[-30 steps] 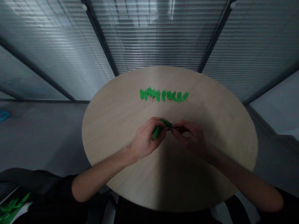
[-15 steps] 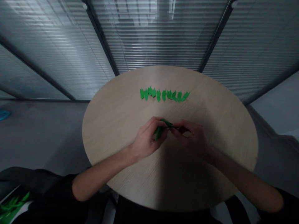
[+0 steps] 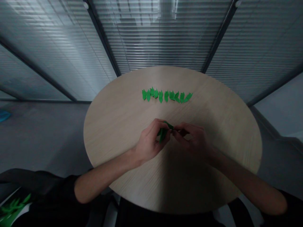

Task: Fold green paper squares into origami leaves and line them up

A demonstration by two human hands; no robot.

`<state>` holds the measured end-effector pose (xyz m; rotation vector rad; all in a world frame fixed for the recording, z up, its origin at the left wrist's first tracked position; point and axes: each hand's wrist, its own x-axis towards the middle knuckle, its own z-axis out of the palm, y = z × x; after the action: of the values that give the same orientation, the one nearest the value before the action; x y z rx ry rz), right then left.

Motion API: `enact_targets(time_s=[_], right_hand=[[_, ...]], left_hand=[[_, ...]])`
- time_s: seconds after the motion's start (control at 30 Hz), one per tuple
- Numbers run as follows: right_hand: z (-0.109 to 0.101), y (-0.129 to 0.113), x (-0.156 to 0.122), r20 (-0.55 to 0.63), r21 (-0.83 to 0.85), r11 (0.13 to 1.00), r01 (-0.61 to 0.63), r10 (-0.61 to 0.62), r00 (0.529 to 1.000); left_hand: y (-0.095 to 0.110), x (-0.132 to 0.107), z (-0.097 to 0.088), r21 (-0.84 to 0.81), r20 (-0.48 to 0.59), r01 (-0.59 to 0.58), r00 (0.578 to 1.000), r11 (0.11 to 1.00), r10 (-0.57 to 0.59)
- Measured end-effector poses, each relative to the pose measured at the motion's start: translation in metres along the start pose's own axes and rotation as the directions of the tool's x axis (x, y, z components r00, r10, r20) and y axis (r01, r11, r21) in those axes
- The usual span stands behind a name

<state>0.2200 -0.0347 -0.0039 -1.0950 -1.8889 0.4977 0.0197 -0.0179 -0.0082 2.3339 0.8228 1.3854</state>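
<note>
Slatted blinds [image 3: 142,47] back a round table [image 3: 113,119], leaf-like green cutouts [image 3: 161,96] lined toward its far edge; mid-table, the left hand [image 3: 150,140] is closed around a green piece [image 3: 162,135], the right hand [image 3: 195,138] pinching its tip, fine work likely calling for steadiness

green piece [image 3: 163,134]: partly covered by the left hand [image 3: 147,142], not readable in full outline
right hand [image 3: 198,140]: dim, too blurred to show the exact grip
green row [image 3: 166,96]: too small and soft for fine detail, overlapped in places
green strips [image 3: 14,206]: blurred, cut off by the left and bottom edges
blue thing [image 3: 4,115]: cut off by the left edge, too little shown to name
patch [image 3: 166,9]: blocky, unreadable, cut off by the top edge
table [image 3: 118,119]: hidden in part under the forearms [image 3: 107,177]
</note>
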Motion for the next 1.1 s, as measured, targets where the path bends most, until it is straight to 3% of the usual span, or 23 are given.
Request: enact_targets(time_s=[0.5,0.83,1.1], right_hand=[[-0.0015,0.0015,0.0006,0.013,-0.012,1.0,0.025,-0.025,1.0],[-0.0037,-0.0009,0.002,0.05,-0.019,0.999,-0.047,0.048,0.998],[-0.0023,0.0006,0.002,0.034,-0.007,0.999,-0.032,0.032,0.999]], left_hand=[[-0.0041,-0.0056,0.0003,-0.021,0.038,0.018,0.999,1.0,-0.017],[-0.0026,-0.0047,-0.0004,-0.028,0.074,0.019,0.997,0.999,-0.017],[-0.0016,-0.004,-0.0018,-0.041,0.104,0.012,0.995,0.999,-0.008]])
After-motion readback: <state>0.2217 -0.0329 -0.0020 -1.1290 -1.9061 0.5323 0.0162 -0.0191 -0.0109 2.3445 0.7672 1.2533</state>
